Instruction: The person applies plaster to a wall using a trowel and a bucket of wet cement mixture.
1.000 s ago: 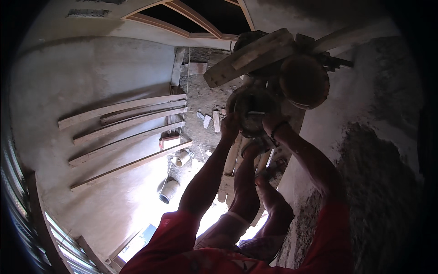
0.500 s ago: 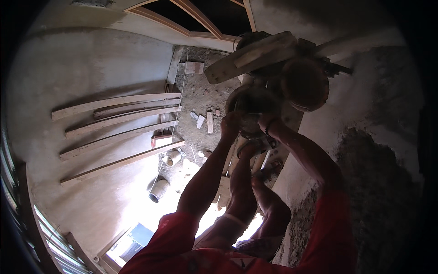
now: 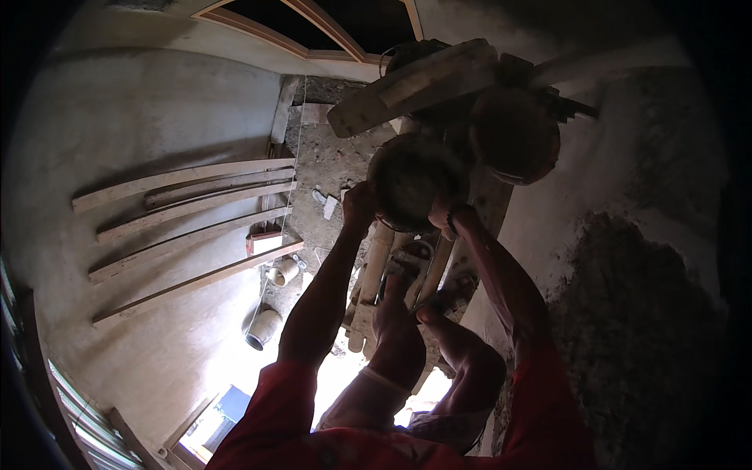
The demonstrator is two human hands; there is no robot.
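A round, shallow mortar pan (image 3: 413, 174) is in front of me, its dark inside facing up. My left hand (image 3: 359, 205) is closed on its near left rim. On the near right rim, my right hand (image 3: 446, 213) is closed too, with a dark band at the wrist. Shadow hides most of the fingers, and what lies in the pan is too dark to make out. Just beyond, to the right, is a second round pan (image 3: 515, 139). A thick wooden plank (image 3: 407, 88) lies slanted behind the two pans.
My feet are on bamboo poles (image 3: 377, 262) high above the rubble-strewn ground (image 3: 333, 157). Several wooden beams (image 3: 188, 178) jut along the left wall. Two buckets (image 3: 264, 329) are below. A rough, partly plastered wall (image 3: 627, 313) is close on my right.
Both hands have shifted left in the picture and moved farther apart. The pan's round opening now shows fully between them. My view has also moved slightly.
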